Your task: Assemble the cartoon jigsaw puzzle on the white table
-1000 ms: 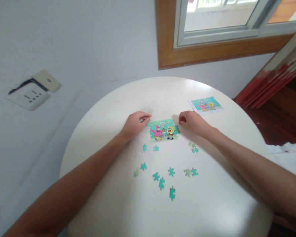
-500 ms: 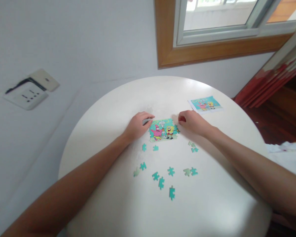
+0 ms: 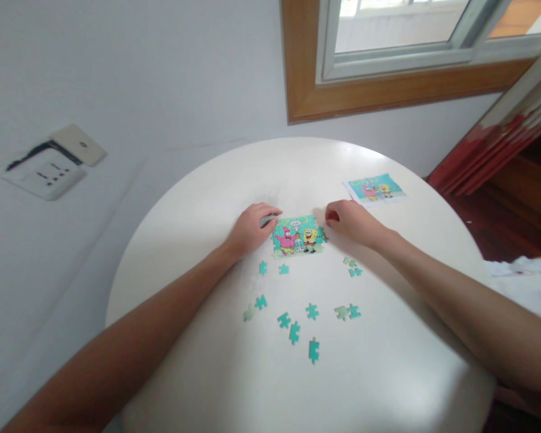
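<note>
A partly assembled jigsaw puzzle [image 3: 297, 236] with cartoon figures on a teal ground lies flat on the white round table [image 3: 198, 373]. My left hand [image 3: 252, 228] is at its upper left corner, thumb and forefinger pressed against the edge, a grey patch showing between them. Just off the right edge of the puzzle, my right hand [image 3: 345, 219] rests with its fingers curled in; whatever they pinch is hidden. Nearer me lie loose teal puzzle pieces, among them one piece [image 3: 314, 350] at the front and another [image 3: 312, 311] behind it.
A printed picture [image 3: 375, 189] of the same cartoon scene lies at the back right of the table. More loose pieces [image 3: 354, 311] lie to the right. Beyond the table are a wall with a socket [image 3: 49, 174], a window and a red curtain [image 3: 482, 150].
Both hands, the puzzle and the loose pieces keep their places. Only the camera view has shifted very slightly.
</note>
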Demonstrator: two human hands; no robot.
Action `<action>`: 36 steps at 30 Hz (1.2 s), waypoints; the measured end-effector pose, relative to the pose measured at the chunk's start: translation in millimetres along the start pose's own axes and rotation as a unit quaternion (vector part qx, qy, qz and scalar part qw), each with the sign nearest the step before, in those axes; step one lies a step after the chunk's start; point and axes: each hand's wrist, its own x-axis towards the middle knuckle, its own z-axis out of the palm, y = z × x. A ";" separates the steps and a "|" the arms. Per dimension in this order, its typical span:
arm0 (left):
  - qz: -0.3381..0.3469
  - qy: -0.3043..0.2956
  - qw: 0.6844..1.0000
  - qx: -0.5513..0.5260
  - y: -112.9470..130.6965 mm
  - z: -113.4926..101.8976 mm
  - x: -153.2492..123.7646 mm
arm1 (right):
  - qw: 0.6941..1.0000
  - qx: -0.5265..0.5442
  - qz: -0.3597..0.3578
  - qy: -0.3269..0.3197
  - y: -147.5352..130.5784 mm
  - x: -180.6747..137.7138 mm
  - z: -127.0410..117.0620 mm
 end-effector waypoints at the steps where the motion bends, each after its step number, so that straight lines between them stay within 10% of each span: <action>1: -0.001 0.000 1.000 0.001 0.2 -0.1 0.0 | 1.000 0.001 0.000 0.001 -0.1 0.0 0.0; 16: -0.001 -0.006 1.000 0.002 0.1 0.6 0.1 | 1.000 0.017 -0.008 -0.005 -11.4 -5.3 -2.0; 26: -0.001 -0.008 1.000 -0.004 1.7 1.2 0.8 | 0.954 0.112 -0.279 -0.004 -49.8 -28.6 -10.1; 36: 0.008 -0.004 1.000 -0.010 2.3 1.2 -0.1 | 0.926 0.121 -0.355 -0.036 -59.5 -36.6 8.3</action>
